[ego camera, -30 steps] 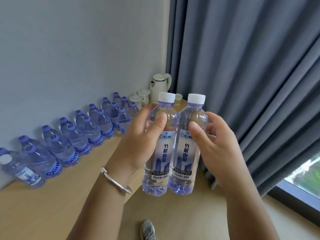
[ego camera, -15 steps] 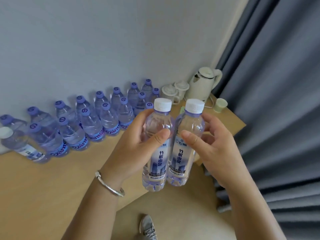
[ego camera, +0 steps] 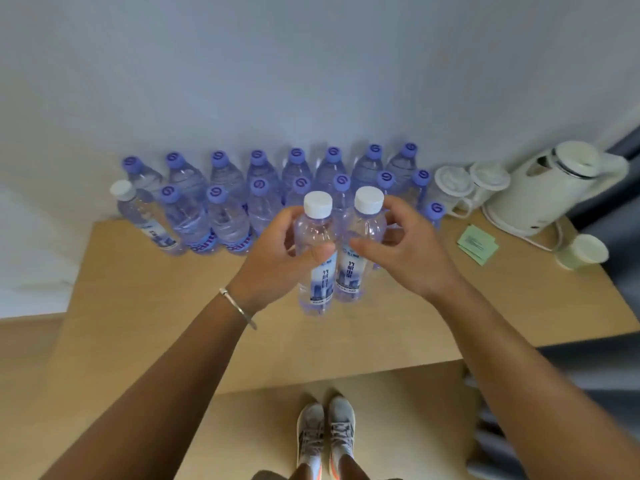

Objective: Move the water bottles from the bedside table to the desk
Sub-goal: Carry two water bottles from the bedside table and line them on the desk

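Two clear water bottles stand upright side by side, touching, held over the middle of the wooden desk. Each has a white screw cap and a white-and-blue label with a cityscape print. The left bottle sits in the left hand, whose fingers curl round its shoulder from behind while the thumb presses across the front just above the label. The right bottle is gripped by the right hand: thumb laid across the front at shoulder height, fingers wrapped round the far side. Both caps poke up above the fingers; both bases hang below the palms, and I cannot tell whether they rest on the desk or hover just over it.

Behind them, against the wall, a crowd of purple-capped bottles stands in two rows, with one white-capped bottle at the left end. To the right sits a white kettle, two lidded cups beside it, a paper cup near the edge, and green sachets. A silver bangle circles the left wrist. Grey sneakers show below.
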